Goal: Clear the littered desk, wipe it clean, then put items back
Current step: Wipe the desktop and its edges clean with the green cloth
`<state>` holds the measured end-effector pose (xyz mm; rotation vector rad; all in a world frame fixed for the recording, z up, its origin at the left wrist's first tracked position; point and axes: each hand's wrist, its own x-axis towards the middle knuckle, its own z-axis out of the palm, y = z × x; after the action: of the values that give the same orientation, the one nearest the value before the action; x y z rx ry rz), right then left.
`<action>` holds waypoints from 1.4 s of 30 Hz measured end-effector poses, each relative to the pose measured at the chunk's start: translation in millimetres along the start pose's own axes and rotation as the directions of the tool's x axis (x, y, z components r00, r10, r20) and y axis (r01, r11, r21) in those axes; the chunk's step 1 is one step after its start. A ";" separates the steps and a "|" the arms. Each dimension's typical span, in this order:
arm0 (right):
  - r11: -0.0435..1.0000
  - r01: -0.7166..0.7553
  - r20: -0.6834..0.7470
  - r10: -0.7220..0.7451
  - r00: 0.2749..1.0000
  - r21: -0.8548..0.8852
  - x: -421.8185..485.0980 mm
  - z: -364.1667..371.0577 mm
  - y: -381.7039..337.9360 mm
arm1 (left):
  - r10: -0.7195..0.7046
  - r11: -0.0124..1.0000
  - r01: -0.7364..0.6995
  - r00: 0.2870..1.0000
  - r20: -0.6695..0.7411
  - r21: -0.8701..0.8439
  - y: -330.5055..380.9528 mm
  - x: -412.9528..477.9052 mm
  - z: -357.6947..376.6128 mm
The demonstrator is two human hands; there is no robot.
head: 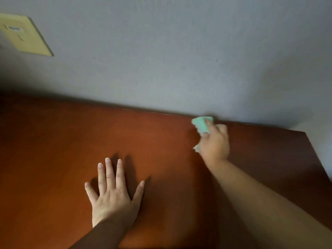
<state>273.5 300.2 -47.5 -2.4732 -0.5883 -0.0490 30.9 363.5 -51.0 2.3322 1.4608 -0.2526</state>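
On my feed the tabletop (pixel 71 159) is a flat, reddish-brown wooden surface. Its far edge butts against the wall and slopes down toward 3 o'clock, where its right corner shows. The left part looks warmer, and the stretch toward 4 o'clock lies in shadow. The cloth (pixel 202 125) is small, mint-green and crumpled. It sits at about 2 o'clock on the tabletop, right at the far edge by the wall. My right grip (pixel 214 146) has its fingers curled over it on the wood. Most of the cloth sticks out past the fingertips toward 11 o'clock, and a scrap shows beside the palm. It is blurred, so I cannot read its texture.
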 end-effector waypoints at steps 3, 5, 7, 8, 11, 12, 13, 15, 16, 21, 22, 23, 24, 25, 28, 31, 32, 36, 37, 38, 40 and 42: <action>0.909 -0.353 -0.152 0.325 0.933 -0.222 39.6 -38.4 68.8 | 0.005 1.000 -0.006 1.000 -0.029 -0.004 -1.8 2.6 5.4; 0.849 -0.461 -0.146 0.437 0.887 -0.260 53.4 -41.7 82.1 | 0.004 1.000 -0.004 0.998 -0.059 -0.008 -5.3 6.7 13.6; 0.856 -0.434 -0.115 0.419 0.901 -0.282 64.5 -31.4 74.2 | 0.014 0.999 -0.011 0.995 -0.098 0.033 -9.3 11.1 20.3; 0.871 -0.398 -0.098 0.386 0.917 -0.288 69.2 -20.9 66.1 | 0.025 1.000 -0.024 0.995 -0.093 0.017 -11.6 12.3 22.3; 0.944 -0.125 0.023 0.139 0.990 -0.306 67.9 20.2 12.7 | 0.051 0.998 -0.049 0.995 -0.086 0.028 -15.0 14.2 25.3; 0.958 -0.010 0.080 0.035 0.996 -0.285 58.3 35.1 -8.3 | 0.036 0.999 -0.035 0.998 -0.055 0.018 -14.4 12.1 22.7; 0.967 0.081 0.128 -0.051 0.990 -0.243 46.2 46.9 -28.8 | 0.013 1.000 -0.013 0.999 -0.038 0.012 -12.2 10.3 21.3; 0.955 0.257 0.209 -0.224 0.952 -0.149 15.0 59.3 -60.1 | -0.011 1.000 0.014 0.996 -0.093 0.027 -7.1 9.4 20.3; 0.929 0.361 0.235 -0.335 0.912 -0.079 -3.3 61.6 -69.3 | -0.025 1.000 0.027 0.996 -0.087 0.015 -4.1 8.8 16.6; 0.902 0.211 0.379 -0.359 0.853 0.377 -36.8 27.8 -54.0 | -0.007 0.987 -0.020 0.986 -0.169 -0.157 -1.7 -4.9 7.1; 0.910 0.093 0.310 -0.232 0.922 0.405 -26.9 13.0 -40.5 | -0.032 0.976 -0.012 0.979 -0.203 -0.216 -7.7 -7.6 7.0; 0.930 0.006 0.215 -0.091 0.972 0.367 -12.6 -0.6 -21.4 | -0.072 0.973 0.019 0.971 -0.228 -0.229 -17.3 -9.0 6.4; 0.959 -0.069 0.136 0.032 0.990 0.274 3.0 -13.9 0.3 | -0.118 0.979 0.072 0.964 -0.239 -0.193 -29.4 -9.1 3.3; 0.985 -0.134 0.088 0.125 0.988 0.110 17.6 -25.4 21.7 | -0.147 0.984 0.115 0.955 -0.256 -0.135 -41.3 -7.5 0.4; 0.930 -0.219 0.068 0.249 0.966 -0.294 39.2 -27.8 41.5 | -0.261 0.964 0.265 0.949 -0.177 -0.003 -66.0 -1.3 -11.8; 0.949 -0.115 0.075 0.143 0.987 -0.294 50.3 16.9 7.1 | -0.239 0.971 0.240 0.965 -0.106 -0.003 -69.2 7.9 -12.7; 0.960 -0.066 0.102 0.097 0.990 -0.272 52.1 33.5 -12.6 | -0.229 0.973 0.231 0.970 -0.085 0.006 -70.3 9.2 -12.3; 0.960 0.224 0.240 -0.179 0.954 -0.171 21.1 78.3 -94.5 | -0.196 0.979 0.201 0.975 -0.100 0.033 -75.1 9.0 -11.1; 0.940 0.317 0.291 -0.271 0.917 -0.125 6.2 86.1 -108.2 | -0.194 0.980 0.197 0.975 -0.112 0.021 -76.7 9.6 -9.7; 0.911 0.407 0.362 -0.357 0.861 -0.069 -8.6 90.8 -117.8 | -0.191 0.981 0.194 0.973 -0.130 0.010 -77.5 10.2 -7.9; 0.878 0.461 0.516 -0.457 0.724 0.131 -28.6 88.3 -123.8 | -0.182 0.983 0.183 0.968 -0.171 -0.008 -78.5 9.2 -4.3; 0.916 0.213 0.579 -0.383 0.720 0.341 -22.0 69.1 -120.8 | -0.170 0.985 0.167 0.965 -0.201 -0.032 -78.6 6.4 -4.9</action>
<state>196.0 417.9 -42.9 -2.0779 -1.2033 0.7308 -36.7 401.5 -65.8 2.2794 1.7559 -0.0485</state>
